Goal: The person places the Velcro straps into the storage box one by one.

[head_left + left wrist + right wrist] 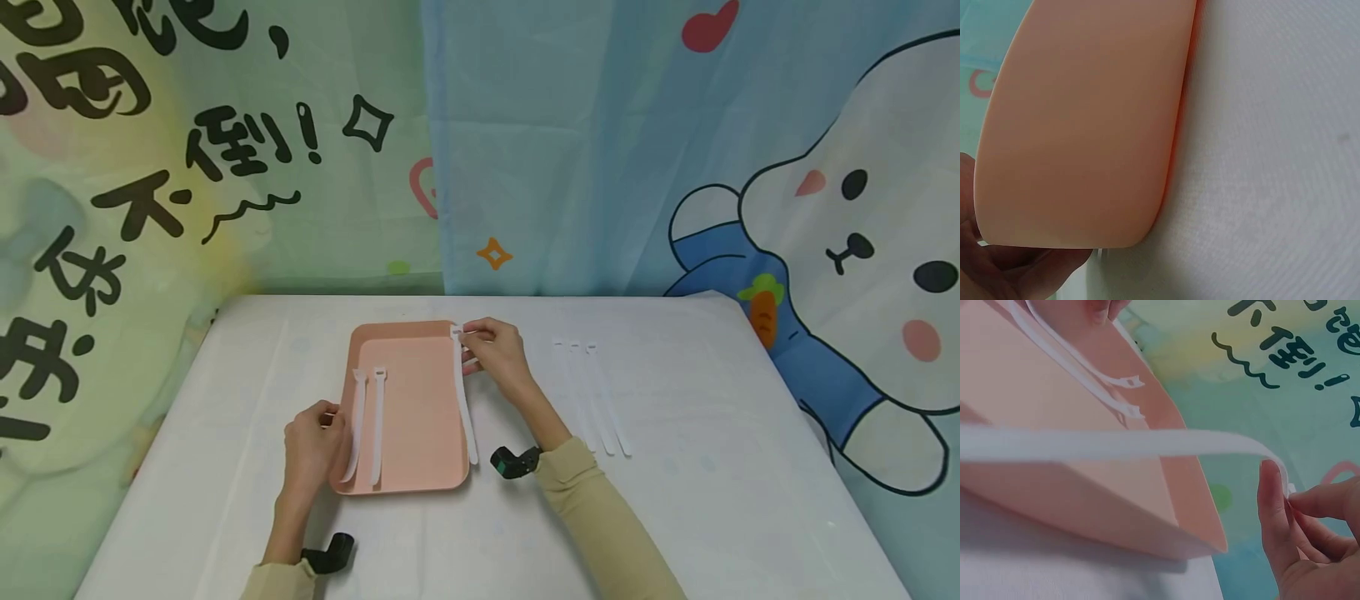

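Observation:
A shallow pink tray [423, 417] lies on the table, two white plastic straps with slotted heads in its left part: one strap [356, 425] leans by the left wall, another strap [378, 425] lies beside it. My left hand [311, 442] pinches the tray's left rim; its fingers also show by the tray wall [1085, 125] in the left wrist view. Near the tray's far right corner, my right hand [495, 354] pinches a third white strap [461, 392] by its head end, between thumb and fingers. This strap [1116, 445] bends near the fingertips and extends above the tray's right edge.
Several white straps [592, 400] lie side by side on the white-covered table [712, 500], right of the tray. Behind the table hangs a printed curtain [562, 150]. Each wrist wears a small black camera [516, 462].

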`<act>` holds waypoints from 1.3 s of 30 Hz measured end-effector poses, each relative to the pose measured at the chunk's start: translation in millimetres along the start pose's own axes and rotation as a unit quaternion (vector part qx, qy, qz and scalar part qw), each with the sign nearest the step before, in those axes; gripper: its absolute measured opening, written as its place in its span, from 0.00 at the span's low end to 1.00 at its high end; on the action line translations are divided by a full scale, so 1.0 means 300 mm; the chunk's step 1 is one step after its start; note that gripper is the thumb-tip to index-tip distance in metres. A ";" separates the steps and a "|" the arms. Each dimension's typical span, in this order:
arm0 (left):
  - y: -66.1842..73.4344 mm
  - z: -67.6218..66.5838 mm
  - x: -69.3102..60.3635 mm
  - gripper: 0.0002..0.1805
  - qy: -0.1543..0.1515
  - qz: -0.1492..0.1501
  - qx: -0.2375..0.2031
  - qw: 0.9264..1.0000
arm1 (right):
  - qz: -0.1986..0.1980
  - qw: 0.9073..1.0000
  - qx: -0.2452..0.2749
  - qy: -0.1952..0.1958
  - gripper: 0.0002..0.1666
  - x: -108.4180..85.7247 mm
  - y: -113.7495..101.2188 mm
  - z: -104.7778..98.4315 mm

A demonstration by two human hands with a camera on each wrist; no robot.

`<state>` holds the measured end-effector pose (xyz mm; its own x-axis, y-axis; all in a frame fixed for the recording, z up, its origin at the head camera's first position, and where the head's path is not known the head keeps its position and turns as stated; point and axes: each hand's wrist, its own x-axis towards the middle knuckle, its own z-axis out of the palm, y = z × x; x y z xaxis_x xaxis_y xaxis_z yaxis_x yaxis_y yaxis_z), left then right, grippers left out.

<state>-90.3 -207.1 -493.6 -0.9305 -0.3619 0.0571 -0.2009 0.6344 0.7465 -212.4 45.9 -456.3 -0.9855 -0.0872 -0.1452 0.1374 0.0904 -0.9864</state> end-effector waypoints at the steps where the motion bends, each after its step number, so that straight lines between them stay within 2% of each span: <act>1: 0.000 0.000 0.000 0.10 -0.001 -0.001 -0.001 1.000 | 0.000 1.000 -0.001 -0.002 0.13 0.001 0.000 0.007; 22: -0.002 0.014 0.005 0.10 -0.005 0.005 -0.010 1.000 | -0.003 1.000 -0.014 -0.027 0.12 -0.005 -0.018 0.124; 32: -0.015 0.016 0.010 0.10 -0.001 0.004 -0.005 1.000 | 0.004 0.999 -0.032 -0.029 0.11 0.006 0.045 0.188; 39: -0.020 0.010 0.010 0.10 -0.003 0.003 -0.003 1.000 | 0.022 0.999 -0.015 -0.033 0.10 0.015 0.070 0.239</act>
<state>-92.8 -210.0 -500.0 -0.9333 -0.3542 0.0586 -0.1928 0.6322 0.7504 -206.7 -23.6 -483.2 -0.9699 -0.1475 -0.1937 0.1758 0.1261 -0.9763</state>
